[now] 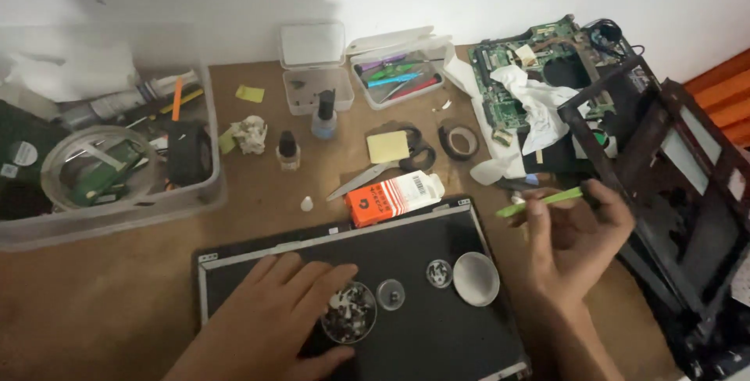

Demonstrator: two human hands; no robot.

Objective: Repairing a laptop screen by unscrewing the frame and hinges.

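- The left hand [285, 311] lies flat and open, palm down, on a dark panel [437, 334]; its fingertips touch the rim of a small clear dish [349, 314] full of tiny screws.
- The dish looks light and slippery, easy to tip; it would best be held by its rim from both sides, and kept level.
- Just right of that hand on the panel: two smaller clear dishes [391, 294] and a pale round lid [476, 278].
- The right hand [578, 232] is closed in a pinch on a thin green pry tool [539, 203], held near its far end, raised above the bench [125, 295].
- The tool looks light and slightly bendy plastic.
- Beyond the right hand: a green circuit board [500, 76] under crumpled tissue, and to its right a dark laptop frame [680, 178].
- Beyond the left hand: an orange and white box [394, 197], scissors [375, 176] and small bottles [324, 119].
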